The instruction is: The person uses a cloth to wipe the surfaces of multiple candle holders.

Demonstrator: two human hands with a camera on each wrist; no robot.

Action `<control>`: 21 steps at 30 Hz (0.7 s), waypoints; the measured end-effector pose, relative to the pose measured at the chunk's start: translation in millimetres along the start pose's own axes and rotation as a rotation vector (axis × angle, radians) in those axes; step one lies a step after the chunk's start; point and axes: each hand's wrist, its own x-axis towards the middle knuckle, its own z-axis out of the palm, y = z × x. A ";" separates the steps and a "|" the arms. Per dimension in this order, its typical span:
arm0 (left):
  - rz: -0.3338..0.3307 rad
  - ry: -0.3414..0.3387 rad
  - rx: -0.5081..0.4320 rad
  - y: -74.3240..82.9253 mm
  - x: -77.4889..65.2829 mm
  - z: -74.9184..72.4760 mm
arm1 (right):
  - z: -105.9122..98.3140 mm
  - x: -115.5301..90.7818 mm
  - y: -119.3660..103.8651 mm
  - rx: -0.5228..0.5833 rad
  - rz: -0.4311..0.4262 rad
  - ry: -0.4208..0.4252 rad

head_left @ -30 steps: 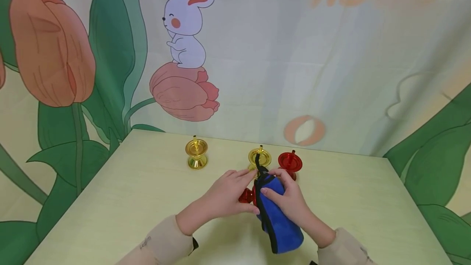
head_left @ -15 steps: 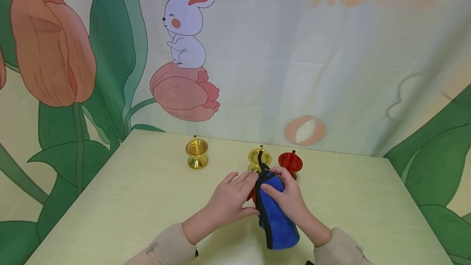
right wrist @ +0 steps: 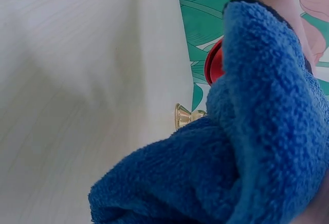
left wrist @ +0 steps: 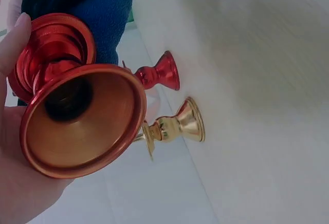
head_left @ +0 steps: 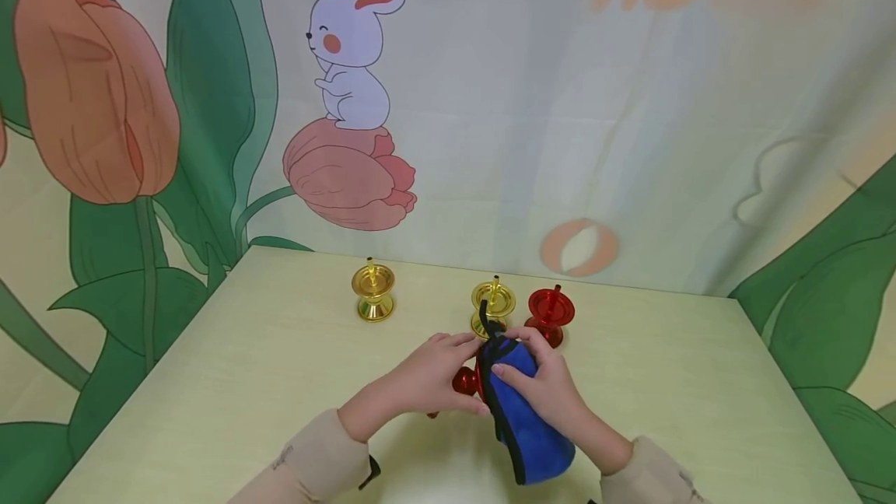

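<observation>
My left hand [head_left: 423,379] holds a shiny red candle holder [head_left: 464,381] tipped on its side, above the table. Its flared, hollow base [left wrist: 97,142] faces the left wrist camera, and the thumb lies on the dish rim. With my right hand [head_left: 553,383] I grip a blue cloth [head_left: 532,434] with black edging, pressed against the dish side of the holder. In the right wrist view the fuzzy blue cloth [right wrist: 272,116] covers most of the holder. The cloth's lower part hangs loose, and its black loop sticks up beyond the fingers. The holder's spike is hidden.
A gold candle holder [head_left: 374,294] stands at the back left of the pale table [head_left: 245,379]. Just beyond my hands stand another gold holder [head_left: 493,299] and a second red holder [head_left: 551,309], side by side. A printed curtain [head_left: 476,138] hangs behind the table.
Half a second ago the left hand and cloth hid most of the held holder; now its stem shows again to the left. The cloth has swung slightly, right hand still gripping it.
</observation>
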 end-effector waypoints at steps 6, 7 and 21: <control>0.034 0.174 0.178 6.2 -2.5 13.3 | 0.6 0.0 -2.8 0.014 0.029 0.042; 0.036 0.204 0.215 6.6 -3.0 16.7 | 0.6 0.2 -2.6 0.019 0.040 0.050; -0.010 -0.044 -0.187 -4.7 -2.2 16.7 | 4.8 -3.4 6.7 -0.041 -0.038 -0.018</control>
